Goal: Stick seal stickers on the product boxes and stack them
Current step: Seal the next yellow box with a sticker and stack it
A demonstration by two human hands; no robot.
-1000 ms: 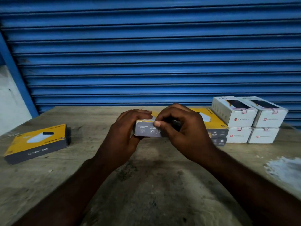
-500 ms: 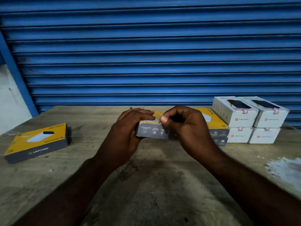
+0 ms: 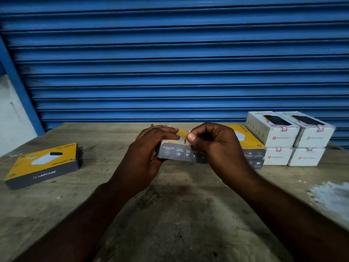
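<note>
Both hands on 1 yellow box (image 3: 174,148)

Left hand (image 3: 149,150) grips its left end; right hand (image 3: 215,146) curls over the right end, thumb pressing the top edge, above the table (image 3: 170,214).

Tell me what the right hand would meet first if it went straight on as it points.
Probably the left hand, gripping the same box just ahead of the right hand; depth is unclear.

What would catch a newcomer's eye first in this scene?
The left hand and right hand meet mid-frame over the table, gripping a yellow-and-grey box. Behind, a bright blue shutter fills the background. Four white boxes sit stacked two-high at far right; a lone box lies at left.
</note>
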